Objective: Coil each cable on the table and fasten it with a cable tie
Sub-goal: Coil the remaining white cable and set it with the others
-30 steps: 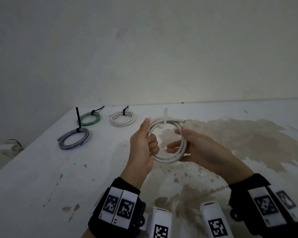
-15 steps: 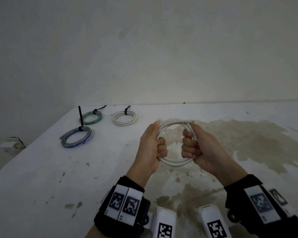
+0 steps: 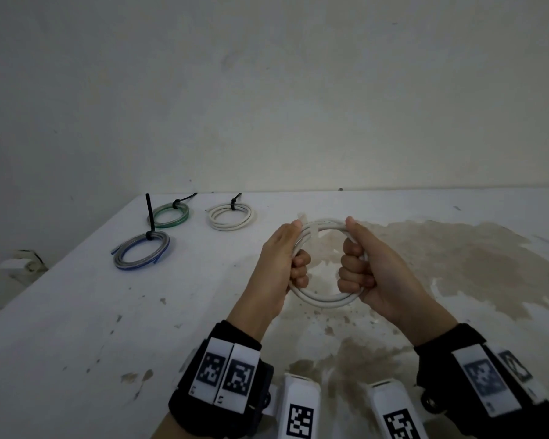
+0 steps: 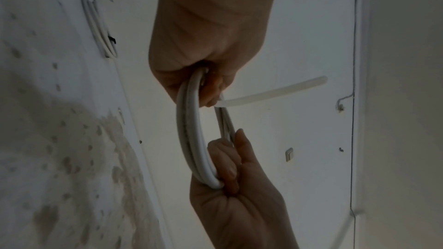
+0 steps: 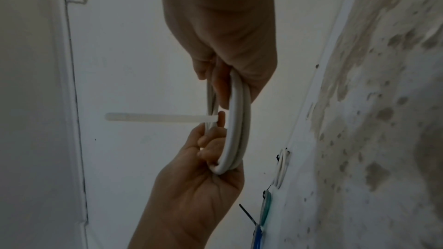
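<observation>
Both hands are holding a coiled white cable up in the air above the stained white table. The left hand is gripping the coil's left side, fingers curled round the strands through the loop, thumb lying along the top. The right hand is gripping the right side the same way, fingers wrapped tight round the strands, thumb pressing on the top arc. A translucent white cable tie is sitting on the coil's upper left, close to the left thumb; its free tail is sticking straight out from the strands in both wrist views. Whether the tie is locked cannot be told. At the table's far left, three tied coils are lying flat, well apart from the hands: a grey-and-blue coil nearest, a green coil behind it, and a white coil to the right of the green one, each carrying a black tie.
</observation>
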